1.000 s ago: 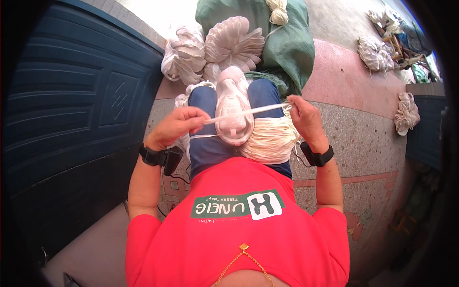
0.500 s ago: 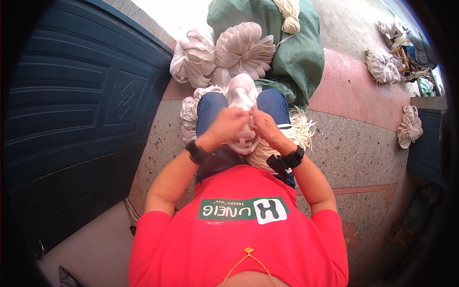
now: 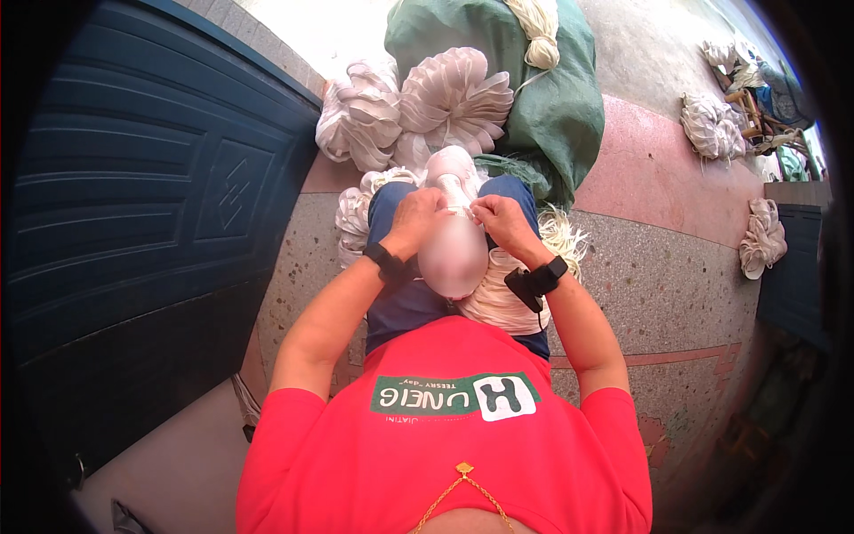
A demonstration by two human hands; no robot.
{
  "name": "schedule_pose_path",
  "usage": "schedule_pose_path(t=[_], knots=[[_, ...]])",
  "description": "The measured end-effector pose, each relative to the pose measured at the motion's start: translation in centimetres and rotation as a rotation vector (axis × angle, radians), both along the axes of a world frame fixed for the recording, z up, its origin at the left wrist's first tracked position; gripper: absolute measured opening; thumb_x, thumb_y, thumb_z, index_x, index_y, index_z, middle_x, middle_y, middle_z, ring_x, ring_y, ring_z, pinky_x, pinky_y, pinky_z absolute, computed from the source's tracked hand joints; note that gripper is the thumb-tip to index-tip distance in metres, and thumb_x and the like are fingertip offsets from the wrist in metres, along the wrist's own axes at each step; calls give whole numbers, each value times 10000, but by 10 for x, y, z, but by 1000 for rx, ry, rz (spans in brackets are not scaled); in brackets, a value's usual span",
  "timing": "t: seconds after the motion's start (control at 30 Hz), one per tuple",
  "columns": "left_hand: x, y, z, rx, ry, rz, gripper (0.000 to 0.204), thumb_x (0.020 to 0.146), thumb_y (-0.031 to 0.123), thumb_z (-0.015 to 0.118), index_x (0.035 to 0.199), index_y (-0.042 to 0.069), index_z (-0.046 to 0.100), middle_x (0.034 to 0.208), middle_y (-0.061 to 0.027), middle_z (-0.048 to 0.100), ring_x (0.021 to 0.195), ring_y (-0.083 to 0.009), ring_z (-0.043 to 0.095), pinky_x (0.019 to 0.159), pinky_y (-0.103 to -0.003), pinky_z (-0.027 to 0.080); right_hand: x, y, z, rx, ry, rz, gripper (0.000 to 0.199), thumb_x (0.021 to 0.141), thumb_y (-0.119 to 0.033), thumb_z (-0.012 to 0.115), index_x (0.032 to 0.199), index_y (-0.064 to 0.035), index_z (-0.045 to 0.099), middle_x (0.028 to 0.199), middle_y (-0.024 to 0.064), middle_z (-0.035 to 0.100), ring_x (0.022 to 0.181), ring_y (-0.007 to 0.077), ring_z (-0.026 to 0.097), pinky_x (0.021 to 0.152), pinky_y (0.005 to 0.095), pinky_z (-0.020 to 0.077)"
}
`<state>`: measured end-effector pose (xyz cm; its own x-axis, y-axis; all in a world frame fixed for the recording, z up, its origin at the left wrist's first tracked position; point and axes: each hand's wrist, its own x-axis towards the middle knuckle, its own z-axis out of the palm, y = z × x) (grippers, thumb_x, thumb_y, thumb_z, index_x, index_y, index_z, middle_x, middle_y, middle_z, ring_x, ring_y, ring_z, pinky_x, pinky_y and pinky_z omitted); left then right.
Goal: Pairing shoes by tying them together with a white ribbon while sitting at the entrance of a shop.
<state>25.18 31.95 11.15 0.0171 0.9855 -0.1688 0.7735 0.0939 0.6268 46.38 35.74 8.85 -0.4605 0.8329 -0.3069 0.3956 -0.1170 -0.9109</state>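
Observation:
A white shoe upper (image 3: 452,169) lies lengthwise between my knees, its rounded toe end pointing away from me. The part nearest my belly is smeared and its detail cannot be made out. My left hand (image 3: 420,215) is at the upper's left edge, fingers closed in a pinch. From the right, my right hand (image 3: 502,221) also pinches, thumb and forefinger pressed together. A thin white shoelace (image 3: 459,212) shows across the upper between the two hands. The exact hold of the left fingertips is partly hidden.
Bundles of white layered pieces (image 3: 455,98) lie beyond my knees, against a green sack (image 3: 556,107). A hank of cream cords (image 3: 539,36) rests on the sack; more cords (image 3: 562,240) lie beside my right thigh. A dark blue door (image 3: 151,196) stands at left. Another white bundle (image 3: 762,238) is far right.
My hands have moved apart, from close together over the upper to its two sides. The left hand has shifted slightly left and the right hand slightly right.

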Motion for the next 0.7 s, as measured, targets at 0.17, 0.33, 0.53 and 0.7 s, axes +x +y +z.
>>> schedule_pose_path(t=[0.17,0.33,0.53,0.7], knots=[[1,9,2,-126,-75,102,267,776,262,811,882,30,734,876,-185,742,859,-354,723,780,-442,564,-11,-2,-1,320,-174,54,262,969,-206,590,969,30,705,947,252,710,926,464,659,817,523,513],[6,1,-5,-90,-108,173,285,759,266,823,908,30,763,889,-175,758,857,-328,742,794,-409,578,-17,-6,-4,401,-257,47,231,989,-190,558,964,4,681,993,252,669,962,452,640,845,532,506],[7,4,-6,-138,-140,229,276,751,258,828,886,24,774,888,-176,767,841,-312,750,788,-394,585,-19,-6,-5,451,-276,52,182,975,-160,561,970,-2,652,982,232,656,959,436,636,832,529,513],[9,6,-4,-178,-206,264,267,758,251,818,884,20,776,889,-180,769,839,-298,755,784,-382,585,-21,-7,-4,562,-331,82,120,942,-113,570,938,-1,615,957,217,637,932,421,632,805,515,521]])
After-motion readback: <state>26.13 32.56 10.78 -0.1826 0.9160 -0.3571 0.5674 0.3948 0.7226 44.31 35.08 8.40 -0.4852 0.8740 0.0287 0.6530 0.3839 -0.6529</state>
